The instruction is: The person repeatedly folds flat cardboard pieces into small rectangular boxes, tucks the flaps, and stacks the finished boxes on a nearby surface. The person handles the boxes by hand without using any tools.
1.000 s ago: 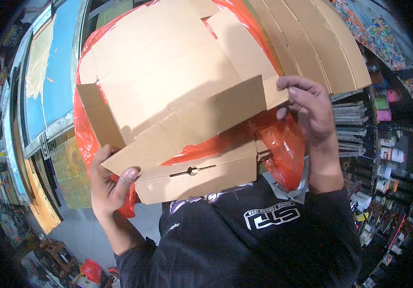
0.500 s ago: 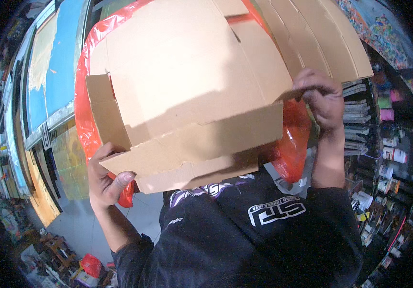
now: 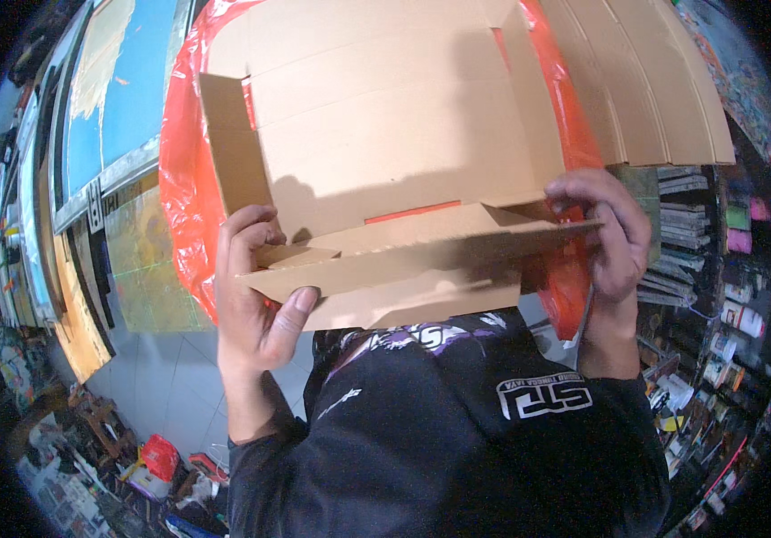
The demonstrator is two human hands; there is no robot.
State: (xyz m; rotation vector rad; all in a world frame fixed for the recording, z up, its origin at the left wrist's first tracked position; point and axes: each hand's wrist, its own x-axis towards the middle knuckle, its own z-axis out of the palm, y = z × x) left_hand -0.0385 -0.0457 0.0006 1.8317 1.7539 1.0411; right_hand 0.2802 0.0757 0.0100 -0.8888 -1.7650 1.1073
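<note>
A brown cardboard box (image 3: 385, 117), partly folded, lies on red plastic sheeting (image 3: 190, 188) that shows round its edges. Its near wall stands up, and the folded flap (image 3: 430, 257) along it runs between my two hands. With thumb on the near side and fingers behind, my left hand (image 3: 258, 287) pinches the flap's left end. At the opposite end my right hand (image 3: 614, 233) is closed round the corner, fingers curled over the top. Small corner tabs are tucked inward beside each hand. The left side wall (image 3: 235, 134) is raised and leans outward.
Flat cardboard sheets (image 3: 650, 90) lie on the far right. Framed blue panels (image 3: 139, 85) stand on the left. Stacked grey slats (image 3: 677, 220) and shelves with jars (image 3: 742, 318) are at the right. Tiled floor (image 3: 170, 377) shows lower left, near a red item (image 3: 160, 457).
The near flap has tipped inward, and corner tabs now show folded behind it. My left hand has shifted right and slightly up; my right hand has moved lower. The right side wall now stands up.
</note>
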